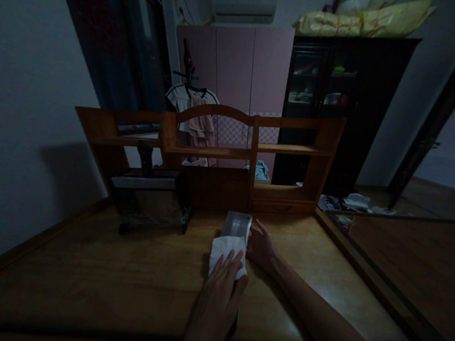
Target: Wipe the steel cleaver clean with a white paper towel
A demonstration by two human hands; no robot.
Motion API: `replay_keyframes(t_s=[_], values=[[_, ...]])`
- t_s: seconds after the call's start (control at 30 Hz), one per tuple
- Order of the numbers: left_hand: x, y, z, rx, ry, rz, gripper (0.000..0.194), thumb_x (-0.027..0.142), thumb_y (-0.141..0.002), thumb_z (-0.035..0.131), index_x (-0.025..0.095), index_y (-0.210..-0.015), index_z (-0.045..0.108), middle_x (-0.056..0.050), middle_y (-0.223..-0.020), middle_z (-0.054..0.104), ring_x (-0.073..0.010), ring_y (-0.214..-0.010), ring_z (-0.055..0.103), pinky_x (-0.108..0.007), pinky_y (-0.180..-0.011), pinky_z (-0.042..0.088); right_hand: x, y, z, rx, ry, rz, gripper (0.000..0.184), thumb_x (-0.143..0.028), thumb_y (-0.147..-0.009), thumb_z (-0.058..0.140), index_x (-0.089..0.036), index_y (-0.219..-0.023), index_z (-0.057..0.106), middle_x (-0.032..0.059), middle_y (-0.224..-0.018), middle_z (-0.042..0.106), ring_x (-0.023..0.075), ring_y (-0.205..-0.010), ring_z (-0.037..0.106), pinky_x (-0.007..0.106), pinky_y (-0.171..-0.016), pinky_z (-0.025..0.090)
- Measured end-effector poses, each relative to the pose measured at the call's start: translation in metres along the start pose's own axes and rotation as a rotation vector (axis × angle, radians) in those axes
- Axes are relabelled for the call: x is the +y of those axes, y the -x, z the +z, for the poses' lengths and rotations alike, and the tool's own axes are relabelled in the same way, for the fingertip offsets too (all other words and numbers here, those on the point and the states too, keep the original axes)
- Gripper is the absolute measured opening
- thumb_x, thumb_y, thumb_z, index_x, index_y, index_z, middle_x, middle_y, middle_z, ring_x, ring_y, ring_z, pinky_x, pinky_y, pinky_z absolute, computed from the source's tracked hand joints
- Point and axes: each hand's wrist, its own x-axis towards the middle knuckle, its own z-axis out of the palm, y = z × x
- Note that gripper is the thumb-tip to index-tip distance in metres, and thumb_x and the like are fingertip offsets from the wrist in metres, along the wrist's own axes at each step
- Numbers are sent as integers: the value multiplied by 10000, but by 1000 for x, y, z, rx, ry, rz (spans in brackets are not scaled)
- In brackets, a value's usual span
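Note:
A clear plastic box (pixel 237 224), long and narrow, lies on the wooden desktop in front of me. Spread over its nearer part is a white tissue (pixel 220 247). My left hand (pixel 218 290) rests flat on this tissue, fingers stretched out and thumb apart along the right side. Below that hand a dark edge shows, too dim to name. At the box's right side is my right hand (pixel 263 248), its fingertips against the wall and one finger raised. Part of its grip is hidden by the box.
A wooden shelf unit (pixel 255 135) stands along the desk's far edge. On the left of the desktop (pixel 120 278) sits a dark, plastic-wrapped object (pixel 150 200) with an upright piece. Behind are pink cabinets (pixel 233 64), a black cupboard (pixel 343 139) and hanging clothes (pixel 190 100).

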Motion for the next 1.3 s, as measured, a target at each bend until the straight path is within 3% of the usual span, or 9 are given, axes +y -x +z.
replay_keyframes(t_s=[0.13, 0.23, 0.47, 0.7, 0.87, 1.03, 1.3], values=[[1, -2, 5, 17, -16, -30, 495, 439, -986, 299, 279, -1454, 289, 2, -1547, 227, -201, -1432, 176, -461, -1158, 270, 1, -2, -2, 2, 7, -3, 332, -491, -905, 381, -249, -1039, 565, 5, -708, 680, 169, -569, 628, 281, -551, 470], [3, -8, 9, 55, -51, -25, 456, 456, -980, 304, 247, -1373, 405, -2, -1554, 211, -207, -1436, 164, -466, -1168, 243, 1, -2, -3, -14, -4, 5, 335, -493, -909, 371, -253, -1043, 563, 4, -703, 676, 171, -567, 629, 284, -553, 472], [4, -18, 14, 104, -86, -26, 381, 467, -974, 318, 216, -1171, 526, -24, -1546, 250, -219, -1436, 169, -481, -1172, 218, 1, -3, -6, -4, 19, 17, 342, -499, -904, 378, -248, -1056, 555, 11, -723, 678, 168, -562, 630, 278, -527, 478], [3, -17, 14, 136, -116, -33, 345, 441, -978, 318, 205, -1096, 540, -57, -1531, 288, -226, -1428, 203, -494, -1167, 211, 2, -4, -9, -23, 34, 9, 348, -503, -900, 378, -264, -1090, 544, 6, -687, 662, 167, -553, 619, 259, -502, 466], [-1, -18, 14, 130, -149, -39, 392, 453, -975, 312, 197, -1204, 500, -71, -1534, 278, -231, -1431, 190, -495, -1165, 203, 1, -3, -6, -17, 40, 8, 347, -500, -902, 376, -256, -1088, 538, 13, -698, 664, 155, -517, 603, 259, -499, 466], [-2, -18, 13, 134, -152, -64, 524, 470, -970, 313, 177, -1403, 335, -101, -1528, 283, -237, -1423, 217, -483, -1156, 229, 0, -1, -4, -10, 61, 23, 366, -508, -906, 360, -259, -1118, 524, 5, -656, 646, 154, -484, 588, 247, -467, 450], [-5, -19, 16, 143, -130, -69, 546, 456, -975, 308, 196, -1453, 271, -100, -1529, 278, -258, -1420, 217, -508, -1145, 239, 2, -2, -5, -25, 51, 13, 347, -520, -899, 370, -278, -1073, 548, -4, -672, 653, 165, -523, 608, 281, -532, 474]])
